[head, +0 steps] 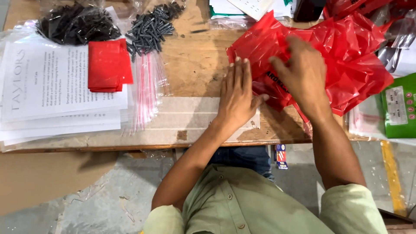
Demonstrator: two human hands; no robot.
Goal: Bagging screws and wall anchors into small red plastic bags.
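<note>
The fingers [241, 71] of the left hand [236, 97] lie straight and close together, pressed flat, palm down, on the wooden table [195, 56] at the centre of the frame; their tips and the thumb touch the edge of a red plastic bag [266, 43], but they grasp nothing. The right hand [303, 73], just to the right, rests on the same red bag with its fingers bent and slightly blurred; whether they pinch the film or only press on it I cannot tell. The bag lies at the upper middle of the frame and runs into a crumpled heap of red bags [355, 56] at the upper right.

At the upper left sits a pile of black screws [76, 24] in clear wrapping, with a second, looser pile of grey screws [151, 26] just beside it. Below them a folded stack of red bags [108, 65] lies on printed paper sheets [52, 91]. Clear zip bags [147, 91] with red strips fan out between the sheets and the left hand. A green packet [401, 110] lies at the right edge.
</note>
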